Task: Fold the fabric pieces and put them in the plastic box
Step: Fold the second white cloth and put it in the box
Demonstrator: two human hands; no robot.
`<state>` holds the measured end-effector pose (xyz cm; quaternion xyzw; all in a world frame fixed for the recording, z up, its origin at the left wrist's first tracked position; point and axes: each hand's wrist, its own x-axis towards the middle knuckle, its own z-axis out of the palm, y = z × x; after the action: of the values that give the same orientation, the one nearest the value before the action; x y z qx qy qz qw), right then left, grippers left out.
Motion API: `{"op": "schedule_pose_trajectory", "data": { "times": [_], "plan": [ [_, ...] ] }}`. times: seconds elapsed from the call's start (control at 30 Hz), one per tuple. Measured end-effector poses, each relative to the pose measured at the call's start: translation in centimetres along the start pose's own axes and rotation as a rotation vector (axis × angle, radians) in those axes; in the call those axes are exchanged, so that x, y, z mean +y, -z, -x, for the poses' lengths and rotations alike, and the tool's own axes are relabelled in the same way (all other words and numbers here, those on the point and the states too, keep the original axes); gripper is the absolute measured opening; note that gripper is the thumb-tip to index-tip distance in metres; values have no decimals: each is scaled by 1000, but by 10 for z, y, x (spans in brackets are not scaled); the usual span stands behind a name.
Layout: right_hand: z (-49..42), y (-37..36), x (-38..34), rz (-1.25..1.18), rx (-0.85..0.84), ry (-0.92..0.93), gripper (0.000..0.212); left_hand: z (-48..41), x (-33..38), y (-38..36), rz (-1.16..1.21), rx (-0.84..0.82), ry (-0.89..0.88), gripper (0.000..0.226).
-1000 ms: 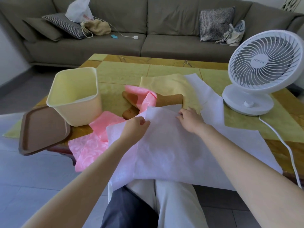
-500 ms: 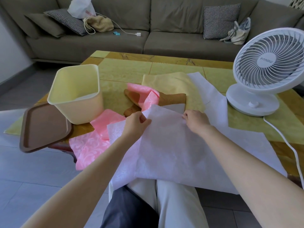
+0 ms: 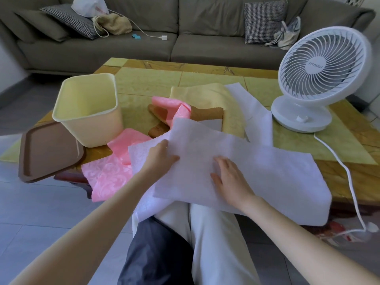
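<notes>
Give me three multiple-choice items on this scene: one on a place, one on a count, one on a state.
1. The brown lid lies: A left of the plastic box; B on the fan's base; C in a lap.
2. How many checked cushions lie on the sofa? A one; B two; C four.
3. The right hand is: A flat on the white fabric; B gripping the lid; C raised in the air.

Key: A, the lid lies at the box's left; B, one left, one right; A, its fingers lie straight on the fabric.
</notes>
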<state>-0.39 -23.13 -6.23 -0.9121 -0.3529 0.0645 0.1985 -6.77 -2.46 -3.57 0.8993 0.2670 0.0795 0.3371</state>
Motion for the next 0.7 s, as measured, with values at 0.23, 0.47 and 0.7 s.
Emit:
{"op": "schedule_pose_trajectory", "data": {
  "times": [0.23, 0.47, 0.7],
  "plan": [
    [32, -7, 10, 30, -72, 6, 53, 19, 0, 12, -437, 179, -56, 56],
    [83, -10, 23, -99, -136, 48, 49, 74, 24, -29, -468, -262, -634, 37],
    [102, -19, 39, 25, -28, -8, 46, 85, 12, -47, -751, -212, -653, 41]
  ]
}}
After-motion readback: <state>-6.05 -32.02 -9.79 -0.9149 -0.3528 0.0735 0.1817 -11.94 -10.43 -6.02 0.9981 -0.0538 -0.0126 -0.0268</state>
